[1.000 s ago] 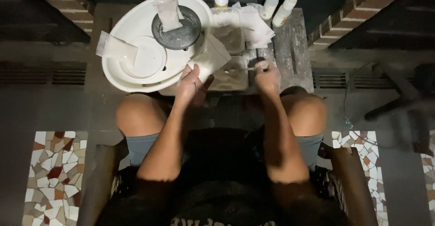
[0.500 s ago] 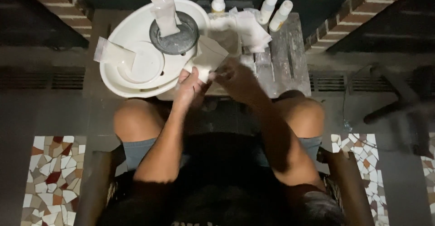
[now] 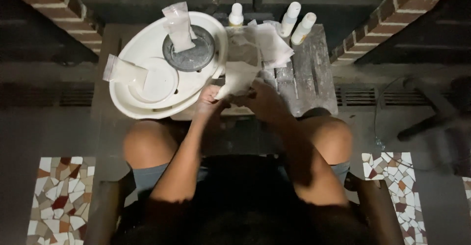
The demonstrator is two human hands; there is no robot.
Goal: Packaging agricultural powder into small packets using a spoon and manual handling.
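Right hand (image 3: 262, 100) now beside pouch (image 3: 240, 78)

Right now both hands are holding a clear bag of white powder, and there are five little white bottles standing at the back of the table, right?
Not quite. The head view shows three white bottles at the back, not five. The rest holds: the left hand and right hand both hold the clear bag of white powder.

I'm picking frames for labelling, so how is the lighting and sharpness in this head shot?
Head view: light falls mostly on the white basin and the plastic bag held in the left hand and right hand; floor and lap lie in deep shadow; the hands look slightly soft; the brick edges bend, suggesting wide-angle distortion.
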